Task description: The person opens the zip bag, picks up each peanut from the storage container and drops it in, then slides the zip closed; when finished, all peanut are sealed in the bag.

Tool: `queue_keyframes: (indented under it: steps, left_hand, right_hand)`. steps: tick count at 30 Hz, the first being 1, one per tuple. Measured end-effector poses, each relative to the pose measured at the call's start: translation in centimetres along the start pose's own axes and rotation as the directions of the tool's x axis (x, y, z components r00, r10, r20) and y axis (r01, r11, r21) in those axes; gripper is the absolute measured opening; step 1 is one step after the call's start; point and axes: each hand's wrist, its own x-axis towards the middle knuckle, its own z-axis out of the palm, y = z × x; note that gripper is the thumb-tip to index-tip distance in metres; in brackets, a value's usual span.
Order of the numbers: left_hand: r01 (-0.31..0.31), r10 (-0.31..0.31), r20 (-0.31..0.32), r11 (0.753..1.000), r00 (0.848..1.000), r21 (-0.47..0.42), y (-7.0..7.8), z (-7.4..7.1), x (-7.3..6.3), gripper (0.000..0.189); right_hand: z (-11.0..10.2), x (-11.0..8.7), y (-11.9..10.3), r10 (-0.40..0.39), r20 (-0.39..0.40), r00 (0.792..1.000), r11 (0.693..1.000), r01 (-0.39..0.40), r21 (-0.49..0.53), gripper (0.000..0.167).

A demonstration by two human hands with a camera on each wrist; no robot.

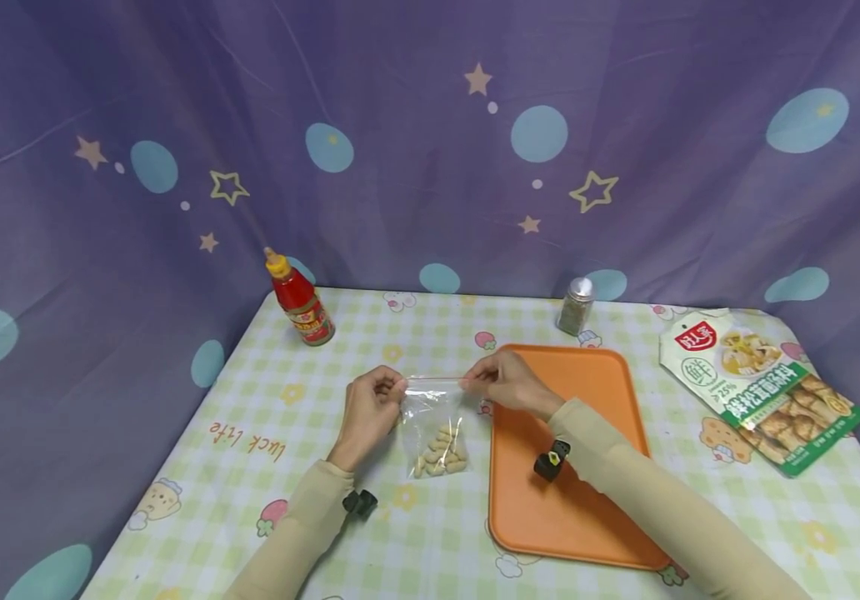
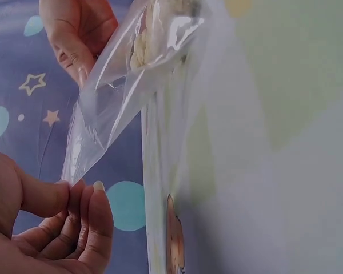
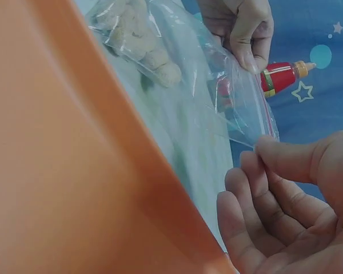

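A clear zip-top bag (image 1: 430, 417) with a reddish line along its top edge hangs between both hands, with several peanuts in their shells (image 1: 442, 454) gathered at its bottom. My left hand (image 1: 372, 410) pinches the bag's top left corner between thumb and forefinger. At the opposite top corner, my right hand (image 1: 508, 383) pinches the bag the same way, its wrist over the orange tray (image 1: 565, 500). In the right wrist view the peanuts (image 3: 140, 43) show through the plastic, and the right thumb (image 3: 288, 160) presses the corner against the forefinger.
At the back left stands a red sauce bottle (image 1: 302, 304) with a yellow cap. A spice shaker (image 1: 576, 307) stands behind the tray. On the right lies a green and white food packet (image 1: 760, 392). A checked cloth (image 1: 235, 500) covers the table, with a purple curtain (image 1: 400, 75) behind.
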Motion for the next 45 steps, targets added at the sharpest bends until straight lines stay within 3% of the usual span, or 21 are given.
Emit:
queue_keyframes:
  steps: [6, 12, 19, 24, 30, 37, 41, 45]
  left_hand:
    - [0.001, -0.002, 0.043, 1.000, 0.999, 0.028, -0.1, 0.2, 0.3, 0.008]
    - [0.003, -0.012, 0.122, 0.997, 0.992, 0.074, -0.1, 0.1, 1.2, 0.010]
    - [0.030, -0.057, 0.225, 0.992, 0.973, 0.121, -0.3, -0.1, 2.2, 0.013]
    - [0.046, -0.096, 0.246, 0.978, 0.964, 0.204, -0.4, 0.0, 2.8, 0.013]
    - [0.092, -0.172, 0.261, 0.951, 0.950, 0.295, -0.4, 0.4, 3.3, 0.016]
    - [0.084, -0.191, 0.257, 0.923, 0.947, 0.377, 0.0, 0.7, 3.6, 0.023]
    - [0.094, -0.199, 0.247, 0.921, 0.948, 0.379, 0.0, 0.2, 3.7, 0.024]
    - [0.081, -0.178, 0.251, 0.933, 0.951, 0.352, -0.4, -0.4, 3.5, 0.024]
  right_hand:
    - [0.0, 0.0, 0.1, -0.042, 0.018, 0.999, 0.998, 0.042, -0.037, 0.010]
    - [-0.3, 0.0, 0.6, -0.079, -0.034, 0.996, 0.991, 0.075, -0.107, 0.014]
    - [-0.9, -0.1, 1.0, -0.007, -0.070, 0.998, 1.000, 0.005, -0.020, 0.022]
    - [-1.7, -0.4, 0.9, 0.042, -0.072, 0.997, 0.999, -0.042, 0.012, 0.025]
    - [-2.7, -0.8, 1.2, 0.042, -0.056, 0.998, 0.998, -0.040, 0.050, 0.027]
    - [-3.8, -2.0, 1.4, 0.050, -0.041, 0.998, 0.996, -0.047, 0.082, 0.030]
    - [-4.7, -2.9, 1.3, 0.053, -0.035, 0.998, 0.997, -0.050, 0.066, 0.032]
    - [-5.8, -4.3, 1.4, 0.019, -0.077, 0.997, 1.000, -0.020, -0.008, 0.031]
